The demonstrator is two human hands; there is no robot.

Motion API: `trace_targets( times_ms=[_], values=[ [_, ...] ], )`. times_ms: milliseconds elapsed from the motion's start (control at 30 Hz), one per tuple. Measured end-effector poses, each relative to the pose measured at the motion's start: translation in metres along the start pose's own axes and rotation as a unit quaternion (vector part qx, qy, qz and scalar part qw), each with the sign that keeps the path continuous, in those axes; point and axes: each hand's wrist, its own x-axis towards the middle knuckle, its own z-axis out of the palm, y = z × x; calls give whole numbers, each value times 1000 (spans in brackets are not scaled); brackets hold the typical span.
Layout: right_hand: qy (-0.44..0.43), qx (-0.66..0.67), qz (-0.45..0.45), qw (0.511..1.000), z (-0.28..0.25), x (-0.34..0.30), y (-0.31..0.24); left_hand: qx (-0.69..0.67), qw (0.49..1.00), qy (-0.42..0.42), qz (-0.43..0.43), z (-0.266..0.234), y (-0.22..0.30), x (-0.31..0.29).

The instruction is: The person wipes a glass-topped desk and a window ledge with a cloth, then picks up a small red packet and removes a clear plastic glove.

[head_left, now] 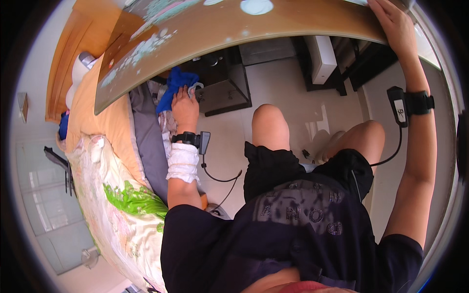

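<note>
My left hand (185,109) reaches away from me beside the bed, its fingers on a bunched blue cloth (178,85). The fingertips are partly lost in the cloth's folds. Pale crumpled fabric lies around and under that hand. At the upper right, my right hand (396,28) grips the far right end of a large glossy brown panel (293,25) with a pale blue flower-like pattern. Some of its fingers are cut off by the top of the picture. The panel spans the upper part of the view, above the cloth.
To the left runs a bed with an orange-edged cover (95,119), a grey side and floral bedding (112,229). Dark cabinets (222,93) and a white box-like unit (322,58) stand under the panel, on pale floor tiles (288,83). Cables hang from both wrist straps.
</note>
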Motion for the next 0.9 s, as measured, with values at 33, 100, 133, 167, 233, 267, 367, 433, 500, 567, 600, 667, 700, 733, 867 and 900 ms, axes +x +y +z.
trace_targets(
  times_ms=[33,100,133,167,233,267,367,433,500,567,600,667,700,733,867,900],
  values=[
    [18,-30,-16,999,-16,0,11,10,999,13,39,14,26,7],
    [19,-23,-19,999,-3,1,13,22,997,-1,69,7,45,-2],
    [22,-22,-27,999,-3,3,16,28,995,-12,95,9,61,-5],
    [9,-26,-40,999,-5,6,20,45,988,19,146,12,74,-5],
    [12,-43,-50,998,-6,5,21,35,986,12,161,11,101,1],
    [11,-42,-49,998,-5,6,23,30,985,5,168,11,112,6],
    [10,-55,-51,997,-7,5,27,99,975,13,199,23,134,29],
    [9,-53,-52,997,-8,4,28,169,965,38,197,42,146,41],
    [6,-51,-49,997,-8,3,29,209,964,9,164,57,162,51],
    [15,-30,-64,997,-5,4,28,251,959,-16,128,63,171,60],
    [12,-31,-61,998,-3,4,27,251,959,-20,130,64,170,65],
    [17,-31,-60,998,-7,6,25,221,963,39,148,62,180,80],
    [25,-43,-64,997,-13,7,26,152,971,108,147,76,183,91],
    [24,-43,-64,997,-11,8,27,152,971,108,147,89,174,100],
    [29,-32,-38,998,-3,6,29,117,973,89,175,88,157,97],
    [27,-30,-19,999,0,6,27,160,969,39,184,79,157,88]
  ],
)
